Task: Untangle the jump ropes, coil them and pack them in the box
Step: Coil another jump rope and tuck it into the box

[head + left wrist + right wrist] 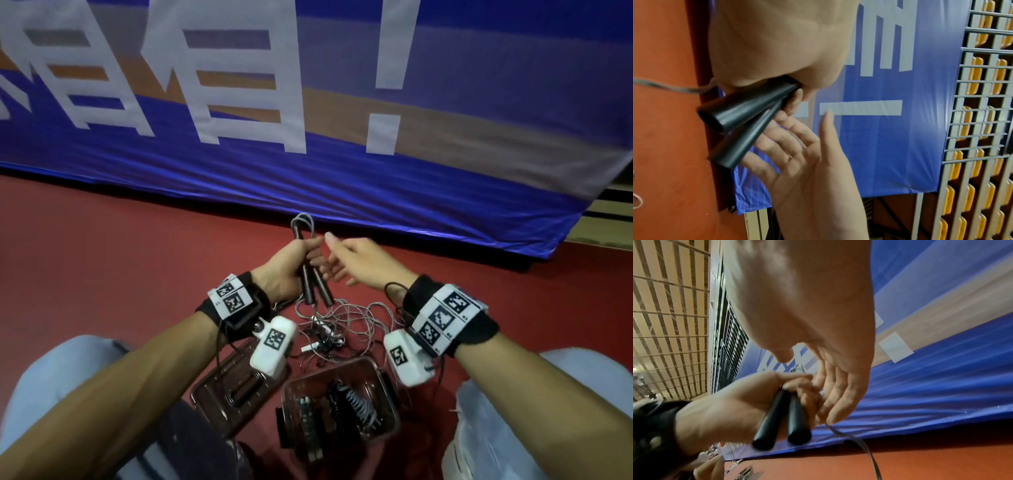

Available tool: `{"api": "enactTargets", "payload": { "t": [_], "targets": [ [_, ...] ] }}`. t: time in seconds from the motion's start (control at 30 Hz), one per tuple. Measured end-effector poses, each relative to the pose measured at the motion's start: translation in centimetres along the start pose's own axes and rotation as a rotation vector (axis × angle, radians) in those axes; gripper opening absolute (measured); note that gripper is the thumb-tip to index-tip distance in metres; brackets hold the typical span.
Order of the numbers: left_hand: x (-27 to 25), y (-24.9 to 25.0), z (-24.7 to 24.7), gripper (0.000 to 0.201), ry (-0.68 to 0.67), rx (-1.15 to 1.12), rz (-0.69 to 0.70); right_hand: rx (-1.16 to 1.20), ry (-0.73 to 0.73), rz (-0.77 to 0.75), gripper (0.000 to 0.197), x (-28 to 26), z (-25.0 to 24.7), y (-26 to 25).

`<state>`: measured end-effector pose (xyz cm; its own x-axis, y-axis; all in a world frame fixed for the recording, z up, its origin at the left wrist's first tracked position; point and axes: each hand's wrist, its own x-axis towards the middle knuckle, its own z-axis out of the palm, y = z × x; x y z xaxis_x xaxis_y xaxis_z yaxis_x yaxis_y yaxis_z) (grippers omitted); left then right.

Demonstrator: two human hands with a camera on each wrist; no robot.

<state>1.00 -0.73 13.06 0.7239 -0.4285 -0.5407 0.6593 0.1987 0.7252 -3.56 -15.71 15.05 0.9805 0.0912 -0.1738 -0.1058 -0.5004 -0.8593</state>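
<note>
My left hand (291,263) grips two black jump-rope handles (313,286) side by side, their butt ends pointing down and a grey cord loop (303,221) rising above my fist. In the left wrist view the handles (744,113) fan out under my palm. My right hand (346,262) reaches in from the right, fingers straight and loose, beside the handles (787,415) and my left fist; it holds nothing. A grey cord (865,449) trails down near its little finger. A tangle of thin grey rope (346,322) lies on the red floor below. The clear box (342,404) holds coiled ropes.
The box lid (233,387) lies open left of the box, near my left knee (68,383). A blue banner (342,178) hangs right behind the hands. The red floor (102,257) stretches left. Yellow seats (978,146) stand behind a railing.
</note>
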Motion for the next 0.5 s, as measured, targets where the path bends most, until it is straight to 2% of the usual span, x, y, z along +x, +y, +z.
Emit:
{"api": "enactTargets", "payload": {
  "t": [0.07, 0.2, 0.3, 0.4, 0.47, 0.5],
  "targets": [
    [-0.4, 0.1, 0.9, 0.047, 0.017, 0.036, 0.107, 0.090, -0.001, 0.005, 0.044, -0.4, 0.9, 0.2],
    [-0.6, 0.3, 1.4, 0.048, -0.017, 0.183, 0.253, 0.221, -0.062, 0.071, 0.026, -1.4, 0.9, 0.2],
    [-0.7, 0.3, 1.8, 0.035, -0.064, 0.278, 0.267, 0.420, -0.156, 0.050, 0.024, -2.3, 0.9, -0.5],
    [-1.4, 0.1, 3.0, 0.034, -0.123, 0.290, 0.259, 0.539, -0.171, 0.070, 0.012, -3.1, 1.0, -1.0],
    [-2.2, 0.0, 3.5, 0.031, -0.140, 0.462, 0.234, 0.591, -0.192, 0.097, 0.008, -3.3, 0.8, -1.1],
    [-2.6, 0.0, 3.5, 0.041, -0.184, 0.587, 0.204, 0.581, -0.190, 0.113, 0.012, -3.3, 0.7, -1.0]
  ]
}}
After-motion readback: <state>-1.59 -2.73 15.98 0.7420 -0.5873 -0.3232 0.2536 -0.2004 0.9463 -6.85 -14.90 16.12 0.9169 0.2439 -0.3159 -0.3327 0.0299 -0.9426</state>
